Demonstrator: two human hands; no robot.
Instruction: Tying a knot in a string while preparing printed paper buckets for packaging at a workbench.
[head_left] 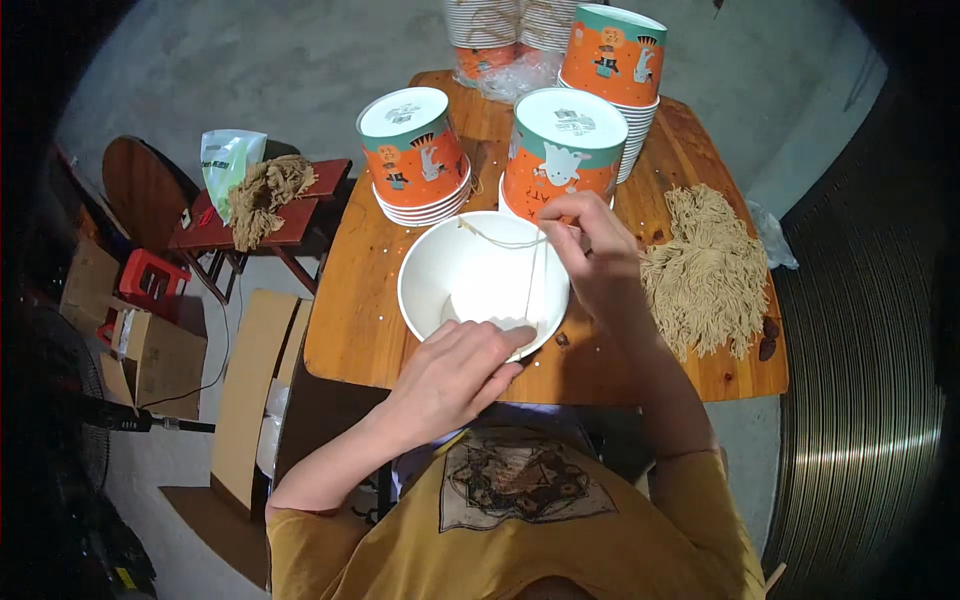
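Note:
A white paper bucket stands mouth up at the table's near edge. My left hand is closed over its near rim, fingertips inside and thumb outside. Above the right side of the mouth, my right hand pinches a thin pale cord. One length of the cord reaches across toward the bucket's far rim. Another stretch runs down from the right fingers to my left fingertips; how it is fastened there is hidden. To the right of my right hand lies a heap of tan cords.
Upturned stacks of orange-and-green paper buckets stand behind: one left, one centre, one far right. A red bench at left carries more cord and a bag. Cardboard stands left of the table.

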